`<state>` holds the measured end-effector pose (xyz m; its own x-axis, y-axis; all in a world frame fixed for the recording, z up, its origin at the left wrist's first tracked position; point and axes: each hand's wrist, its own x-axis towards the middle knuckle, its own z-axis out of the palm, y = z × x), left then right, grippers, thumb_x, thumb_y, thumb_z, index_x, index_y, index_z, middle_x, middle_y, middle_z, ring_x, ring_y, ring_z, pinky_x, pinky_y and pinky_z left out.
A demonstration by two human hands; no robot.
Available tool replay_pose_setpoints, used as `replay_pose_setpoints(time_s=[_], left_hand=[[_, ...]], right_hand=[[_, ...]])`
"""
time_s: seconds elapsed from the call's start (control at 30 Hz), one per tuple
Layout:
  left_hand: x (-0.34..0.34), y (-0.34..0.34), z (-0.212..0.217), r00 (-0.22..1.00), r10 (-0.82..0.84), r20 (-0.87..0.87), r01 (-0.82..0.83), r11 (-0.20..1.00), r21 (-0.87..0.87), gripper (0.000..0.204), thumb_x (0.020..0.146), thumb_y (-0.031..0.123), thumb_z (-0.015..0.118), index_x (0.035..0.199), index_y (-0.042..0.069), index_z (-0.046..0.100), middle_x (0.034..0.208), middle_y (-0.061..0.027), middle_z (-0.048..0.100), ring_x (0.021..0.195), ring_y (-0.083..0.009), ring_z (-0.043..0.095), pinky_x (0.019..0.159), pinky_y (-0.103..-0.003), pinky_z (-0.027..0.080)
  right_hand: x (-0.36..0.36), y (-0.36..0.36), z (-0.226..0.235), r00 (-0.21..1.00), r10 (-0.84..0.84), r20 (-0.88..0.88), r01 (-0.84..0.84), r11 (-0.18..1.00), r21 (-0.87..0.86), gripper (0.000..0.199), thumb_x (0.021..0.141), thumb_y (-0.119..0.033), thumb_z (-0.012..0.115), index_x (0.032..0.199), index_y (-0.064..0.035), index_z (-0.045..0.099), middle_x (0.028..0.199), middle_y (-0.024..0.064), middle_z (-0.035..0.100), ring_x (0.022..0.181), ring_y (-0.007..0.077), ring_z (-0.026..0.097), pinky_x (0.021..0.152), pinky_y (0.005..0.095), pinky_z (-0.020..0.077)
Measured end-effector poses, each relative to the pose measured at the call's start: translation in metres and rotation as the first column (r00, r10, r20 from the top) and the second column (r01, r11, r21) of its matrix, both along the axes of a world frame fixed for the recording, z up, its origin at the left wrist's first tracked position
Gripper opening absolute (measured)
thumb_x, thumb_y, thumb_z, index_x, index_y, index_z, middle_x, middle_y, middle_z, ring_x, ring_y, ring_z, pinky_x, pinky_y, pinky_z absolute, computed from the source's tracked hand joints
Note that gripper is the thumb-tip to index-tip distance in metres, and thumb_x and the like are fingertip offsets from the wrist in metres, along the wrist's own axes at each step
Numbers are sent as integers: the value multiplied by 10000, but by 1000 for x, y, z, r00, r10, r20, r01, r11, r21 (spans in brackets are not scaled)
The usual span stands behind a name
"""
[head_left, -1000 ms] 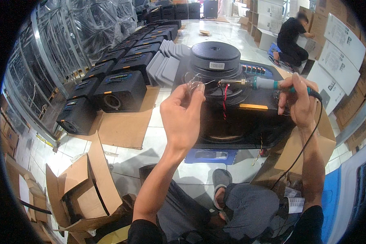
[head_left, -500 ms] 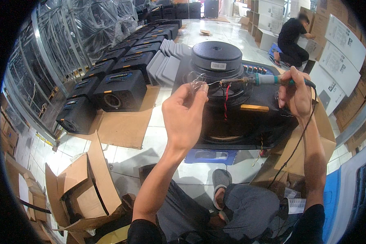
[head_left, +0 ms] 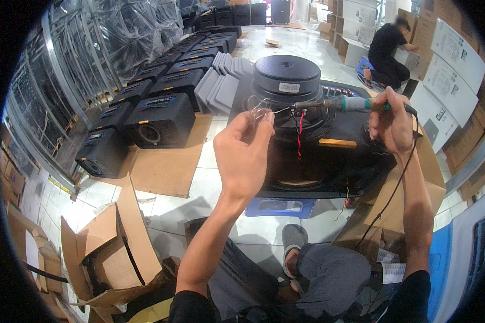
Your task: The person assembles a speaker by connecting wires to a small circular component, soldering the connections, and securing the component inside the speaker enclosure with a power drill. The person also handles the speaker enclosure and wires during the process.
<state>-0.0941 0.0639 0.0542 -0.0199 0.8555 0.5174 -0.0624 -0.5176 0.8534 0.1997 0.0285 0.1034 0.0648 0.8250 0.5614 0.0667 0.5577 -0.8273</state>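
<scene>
My left hand (head_left: 245, 153) pinches a small coil of solder wire (head_left: 261, 110), its free end pointing right. My right hand (head_left: 392, 119) is wrapped round the handle of a soldering iron (head_left: 353, 104), whose tip points left and meets the wire end near a terminal. That terminal sits on the side of a round black speaker driver (head_left: 287, 75), which lies magnet up on a black speaker cabinet (head_left: 355, 161). From the terminal hang red and black wires (head_left: 300, 137). The iron's dark cord runs down past my right forearm. Whether tip and terminal touch is too small to tell.
Rows of black speaker cabinets (head_left: 159, 121) stand on cardboard at the left, beside grey panels (head_left: 216, 89). An opened carton (head_left: 110, 253) lies lower left. A blue stool (head_left: 280, 207) is under the cabinet. Stacked boxes (head_left: 452, 81) and a crouching person (head_left: 388, 54) are at right.
The soldering iron has shifted slightly, its tip a little nearer the terminal. Both hands keep their hold and have barely moved.
</scene>
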Motion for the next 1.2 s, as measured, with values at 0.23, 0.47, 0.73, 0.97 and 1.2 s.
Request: replay_pose_setpoints(time_s=[0.23,0.47,0.73,0.97,1.2], left_hand=[[1,-1,0,1000,1,-1,-1,1000,6,201,1004,162,686,1058,-27,725,767,-4,658,537,-7,464,457,-192,341],[3,-1,0,1000,-8,19,8,1000,5,198,1000,163,690,1049,-25,728,760,4,657,533,-4,461,456,-193,333],[3,-1,0,1000,-11,11,10,1000,20,191,998,158,689,1026,-26,730,750,2,662,531,-6,463,458,-193,335],[1,-4,1,999,-38,4,38,999,-37,244,994,165,670,1046,-69,715,810,-52,698,768,-86,600,715,-250,471],[3,-5,2,999,-9,-45,8,1000,-16,242,986,159,675,1050,-70,717,807,-67,708,762,-93,611,708,-255,479]], right_hand=[[6,1,3,998,69,-7,-69,997,-44,432,1080,-388,508,957,1,652,626,130,601,473,193,598,421,321,512],[1,5,3,1000,-4,-22,2,998,-59,407,1100,-412,457,927,-73,602,570,87,566,393,166,535,354,285,460],[1,9,7,1000,6,-19,-7,998,-70,396,1099,-413,456,935,-80,592,538,74,543,364,152,511,339,278,448],[3,6,11,999,48,-20,-50,993,-105,431,1075,-426,509,956,-34,641,587,95,582,426,177,571,374,305,476],[0,4,13,999,39,-36,-44,989,-140,429,1073,-435,509,973,-40,643,577,93,579,410,178,565,369,304,469]])
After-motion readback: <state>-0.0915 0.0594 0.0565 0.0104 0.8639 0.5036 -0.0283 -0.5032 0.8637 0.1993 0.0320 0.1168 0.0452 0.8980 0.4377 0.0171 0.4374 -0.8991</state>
